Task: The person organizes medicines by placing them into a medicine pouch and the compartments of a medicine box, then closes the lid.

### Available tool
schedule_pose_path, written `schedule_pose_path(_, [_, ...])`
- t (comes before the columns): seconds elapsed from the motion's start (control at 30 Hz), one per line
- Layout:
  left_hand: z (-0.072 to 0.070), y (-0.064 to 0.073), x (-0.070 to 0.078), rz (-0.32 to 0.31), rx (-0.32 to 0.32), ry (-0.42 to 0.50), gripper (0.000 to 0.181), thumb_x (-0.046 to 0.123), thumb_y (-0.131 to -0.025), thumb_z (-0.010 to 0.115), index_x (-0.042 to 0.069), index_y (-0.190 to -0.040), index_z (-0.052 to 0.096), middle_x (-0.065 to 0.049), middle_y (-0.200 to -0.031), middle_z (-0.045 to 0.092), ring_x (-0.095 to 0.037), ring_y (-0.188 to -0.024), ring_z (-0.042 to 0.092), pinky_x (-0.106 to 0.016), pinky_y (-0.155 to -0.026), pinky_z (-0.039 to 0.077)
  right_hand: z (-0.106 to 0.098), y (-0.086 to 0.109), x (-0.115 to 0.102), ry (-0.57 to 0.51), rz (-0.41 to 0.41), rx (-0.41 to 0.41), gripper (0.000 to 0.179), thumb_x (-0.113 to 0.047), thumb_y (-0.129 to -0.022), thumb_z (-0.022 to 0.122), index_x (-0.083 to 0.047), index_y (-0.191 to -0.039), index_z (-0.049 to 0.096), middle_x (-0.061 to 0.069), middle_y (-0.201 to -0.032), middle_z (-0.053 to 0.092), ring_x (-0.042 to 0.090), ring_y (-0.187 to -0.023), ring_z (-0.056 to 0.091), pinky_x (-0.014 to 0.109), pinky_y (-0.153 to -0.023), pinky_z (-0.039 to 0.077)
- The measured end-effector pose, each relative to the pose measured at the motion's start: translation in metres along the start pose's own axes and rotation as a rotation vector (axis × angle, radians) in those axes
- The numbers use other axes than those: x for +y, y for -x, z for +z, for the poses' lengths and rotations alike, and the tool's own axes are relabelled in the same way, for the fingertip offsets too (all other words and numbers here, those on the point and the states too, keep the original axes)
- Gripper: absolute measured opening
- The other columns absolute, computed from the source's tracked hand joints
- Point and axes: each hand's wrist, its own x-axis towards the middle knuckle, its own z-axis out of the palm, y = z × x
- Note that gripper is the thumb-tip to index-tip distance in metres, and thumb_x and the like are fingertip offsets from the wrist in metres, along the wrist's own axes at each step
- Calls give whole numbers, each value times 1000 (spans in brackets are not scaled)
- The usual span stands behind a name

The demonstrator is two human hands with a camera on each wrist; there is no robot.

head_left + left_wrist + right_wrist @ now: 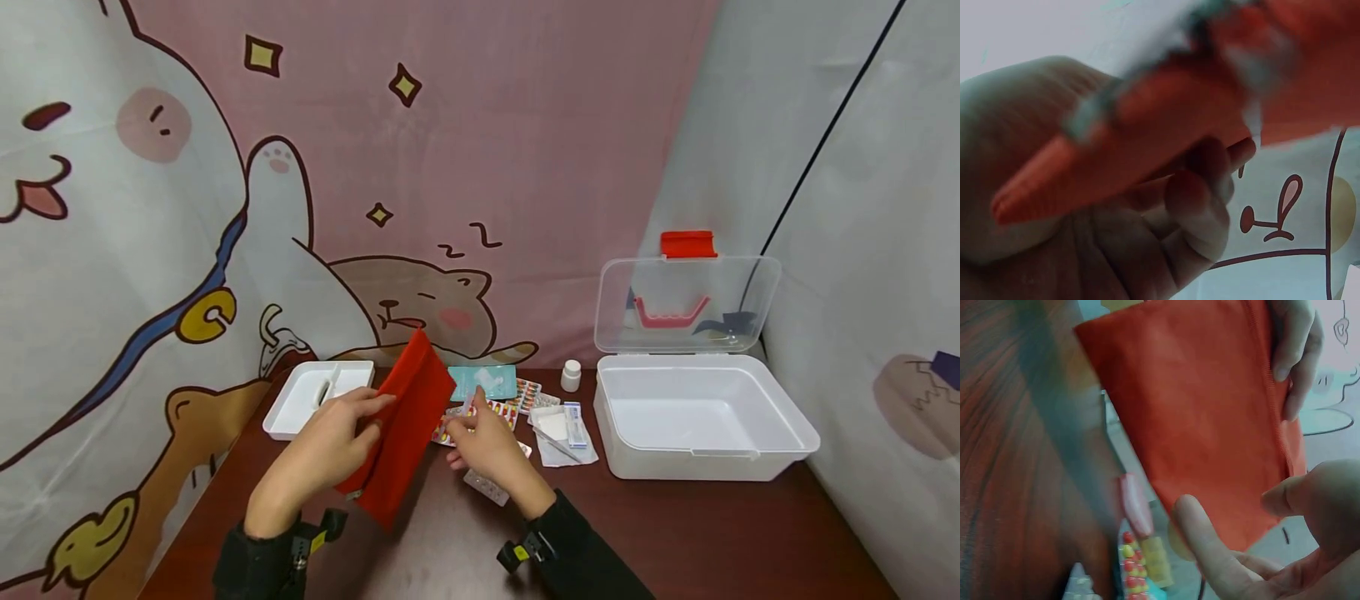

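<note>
A red zipper pouch stands tilted above the table, its top edge gripped by my left hand. The zipper runs along the side near that hand, and the left wrist view shows the pouch blurred and close up. To the right of the pouch is my right hand, its index finger and thumb extended and spread beside the pouch's lower end. No object shows between them. Beneath and behind the right hand lie several pill blister packs, partly hidden, and a teal packet.
A white box with its clear lid raised stands at the right. Next to it are a small white bottle and white packets with tweezers. A white tray sits at the back left.
</note>
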Motion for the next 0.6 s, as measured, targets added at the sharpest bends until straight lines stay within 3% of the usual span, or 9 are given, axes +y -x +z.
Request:
schedule_pose_path(0.07, [1,-1,0,-1,-1,3,45,4,-102,62,4,-146,72,-11,-138,74,-17,-98,69,-32,-80,57,2,0,1,-47,-59,-6,78,-21,-106,63,-2,-174,28,20,-128,80,22,-63,79,45,-63,67])
schedule_pose_path(0.13, [2,-1,0,-2,0,-4,44,4,-101,62,3,-145,72,-12,-137,74,-17,-99,69,-35,-81,59,3,1,1,-18,-169,-3,63,-19,-106,64,-6,-166,49,18,-127,80,21,-72,79,39,-65,67])
schedule_pose_path(0.23, [3,-2,0,-2,-5,-34,42,4,-102,63,1,-142,73,-13,-135,75,-20,-99,70,-40,-84,61,6,4,-2,133,-419,7,42,-19,-106,66,-11,-148,70,9,-134,78,21,-101,79,36,-80,67])
schedule_pose_path(0.37, [7,-3,1,-9,-13,-73,40,4,-101,66,-1,-140,74,-15,-134,74,-24,-101,72,-46,-87,65,11,9,-4,405,-709,-2,40,-21,-107,66,-15,-146,72,0,-153,69,19,-134,67,38,-107,59])
schedule_pose_path(0.47, [12,-4,2,-25,-14,-83,40,2,-100,67,-2,-139,74,-16,-132,74,-27,-103,72,-48,-89,66,16,13,-5,545,-796,-48,41,-22,-108,65,-17,-148,71,0,-160,64,19,-143,61,40,-120,52])
schedule_pose_path(0.6, [18,-5,2,-13,-9,-103,39,0,-98,67,-1,-136,76,-16,-127,73,-27,-101,71,-48,-89,64,23,15,-3,669,-805,-92,41,-23,-108,65,-19,-148,70,-2,-159,64,17,-146,59,38,-125,47])
